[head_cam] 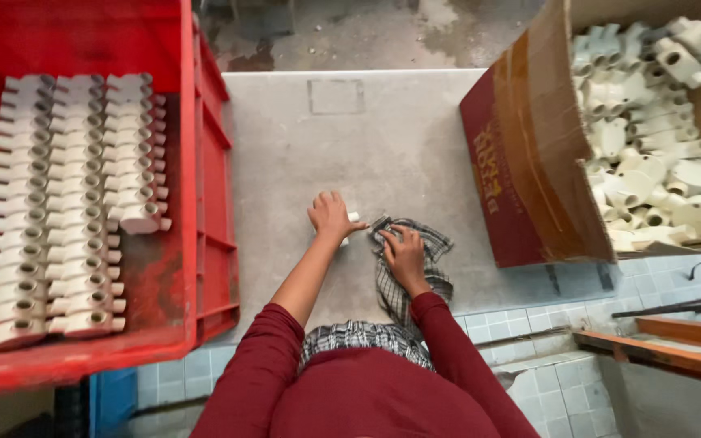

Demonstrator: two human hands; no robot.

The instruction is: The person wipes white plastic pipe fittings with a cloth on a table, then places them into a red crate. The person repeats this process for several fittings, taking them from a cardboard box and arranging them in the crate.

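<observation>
At the centre of the frame, a person in dark red sleeves works at a grey slab point(383, 130). The left hand point(330, 215) lies fingers-down over a small white pipe fitting point(354, 219), of which only an edge shows past the fingertips; whether the hand grips it or merely presses on it cannot be told. The right hand point(405, 253), just beside it, rests with fingers curled on a checked cloth point(423, 243) spread on the slab. The work in hand appears to be wiping fittings one at a time, and the next move would call for bringing fitting and cloth together.

Filling the left of the frame, a red plastic crate point(204, 203) holds neat rows of white fittings point(75, 203), packed side by side. At the upper right, a tilted cardboard box point(529, 162), brown inside with a dark red outer face bearing pale lettering, holds a loose heap of unsorted fittings point(651, 146). A faint square mark point(336, 96) shows on the slab near its far edge. Pale blue tiles point(529, 324) line the lower right.
</observation>
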